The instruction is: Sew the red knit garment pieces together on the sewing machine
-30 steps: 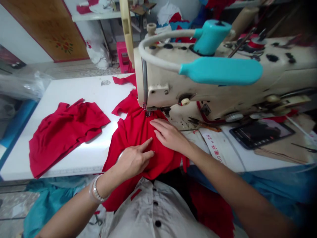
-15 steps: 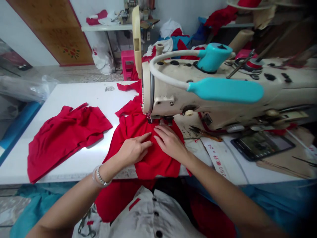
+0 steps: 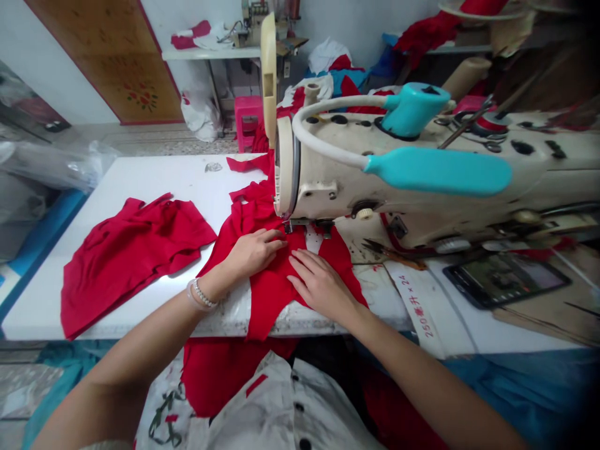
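Red fabric [image 3: 269,290] lies under the presser foot [image 3: 289,226] of a cream sewing machine [image 3: 337,169] and runs back past its needle end. My left hand [image 3: 257,251] rests on the cloth just left of the foot, fingers stretched out and flat. Just right of it, my right hand [image 3: 319,281] presses on the same cloth, its fingers extended and slightly spread. Neither hand grips anything that I can see. A second red garment piece [image 3: 135,256] lies folded on the white table [image 3: 154,175] to the left.
Right of the needle area lie orange-handled thread snips [image 3: 394,253] and a phone [image 3: 506,281] on cardboard. A turquoise lamp [image 3: 435,170] is fixed on the machine. Behind stand a pink stool [image 3: 247,119] and another sewing machine [image 3: 260,25].
My left hand has slid forward toward the presser foot. The red cloth has moved away from me, its near edge now narrower and more table showing. My right hand has shifted slightly nearer me.
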Motion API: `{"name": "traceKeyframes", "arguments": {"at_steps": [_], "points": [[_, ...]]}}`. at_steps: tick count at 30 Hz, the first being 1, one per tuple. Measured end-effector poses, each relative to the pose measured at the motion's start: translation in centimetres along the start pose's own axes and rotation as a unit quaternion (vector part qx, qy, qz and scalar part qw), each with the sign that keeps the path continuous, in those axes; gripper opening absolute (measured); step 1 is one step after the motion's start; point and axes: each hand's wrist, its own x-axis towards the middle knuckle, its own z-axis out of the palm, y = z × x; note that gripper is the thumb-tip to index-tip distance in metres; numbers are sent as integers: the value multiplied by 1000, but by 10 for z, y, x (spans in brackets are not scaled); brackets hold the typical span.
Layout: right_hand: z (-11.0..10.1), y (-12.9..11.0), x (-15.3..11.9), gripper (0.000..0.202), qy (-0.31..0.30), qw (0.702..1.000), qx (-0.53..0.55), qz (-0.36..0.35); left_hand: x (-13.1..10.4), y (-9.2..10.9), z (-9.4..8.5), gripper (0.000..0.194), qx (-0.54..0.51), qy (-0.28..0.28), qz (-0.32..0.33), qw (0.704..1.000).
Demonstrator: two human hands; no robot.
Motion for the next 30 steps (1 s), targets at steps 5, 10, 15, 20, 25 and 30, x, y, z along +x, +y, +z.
{"name": "traceKeyframes", "arguments": {"at_steps": [5, 10, 15, 20, 25, 30], "points": [[12, 5, 19, 41, -19, 999, 6, 36, 15, -12, 0, 33, 3, 8, -1, 1000], [-1, 2, 25, 30, -48, 997, 59, 16, 15, -22, -2, 32, -18, 33, -80, 996], [-25, 32, 34, 29, -84, 996, 15, 32, -3, 11, -19, 45, -21, -44, -156, 987], [-14, 44, 45, 27, -65, 994, -47, 71, -4, 45, -23, 33, 30, -64, -125, 990], [1, 35, 40, 45, -82, 996, -6, 46, -4, 33, -6, 35, -16, 0, -81, 997], [7, 35, 47, 46, -91, 994, -25, 62, -2, 22, -2, 39, -33, -12, -92, 995]]}}
